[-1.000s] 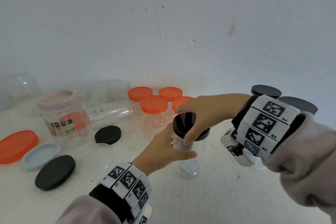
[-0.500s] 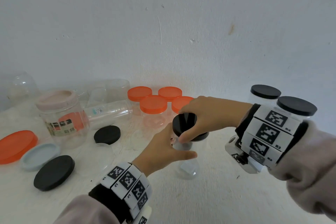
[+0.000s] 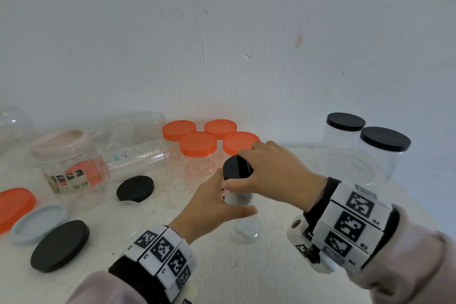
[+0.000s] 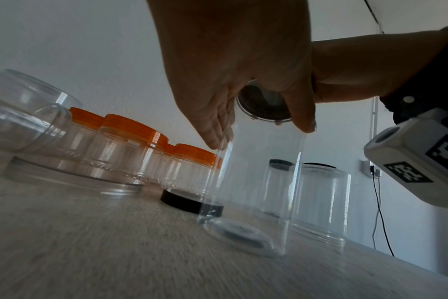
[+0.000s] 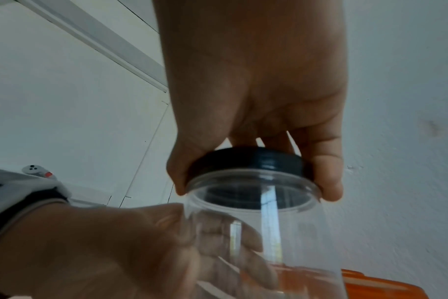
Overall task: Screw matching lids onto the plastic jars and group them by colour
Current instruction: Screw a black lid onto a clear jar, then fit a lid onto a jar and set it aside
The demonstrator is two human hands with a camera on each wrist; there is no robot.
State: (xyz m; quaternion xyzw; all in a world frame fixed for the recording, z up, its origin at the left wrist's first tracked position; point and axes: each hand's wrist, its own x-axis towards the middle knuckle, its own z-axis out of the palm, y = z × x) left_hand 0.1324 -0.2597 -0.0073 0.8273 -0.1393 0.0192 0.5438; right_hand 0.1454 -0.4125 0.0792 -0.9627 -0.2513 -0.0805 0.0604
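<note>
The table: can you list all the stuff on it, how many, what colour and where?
Orange-lidded jars: four, clear, back centre.
Black-lidded jars: two, clear, back right.
Jar in hand: one, clear, centre, upright.
Black lid: one, on that jar.
Loose black lids: two, left.
Grey lid: one, front left.
Orange lid: one, loose, left edge.
Pink-lidded jar: one, labelled, left.
Unlidded clear jars: several, back left.
Table: white.
Left hand: grips the jar.
Right hand: grips the black lid.
</note>
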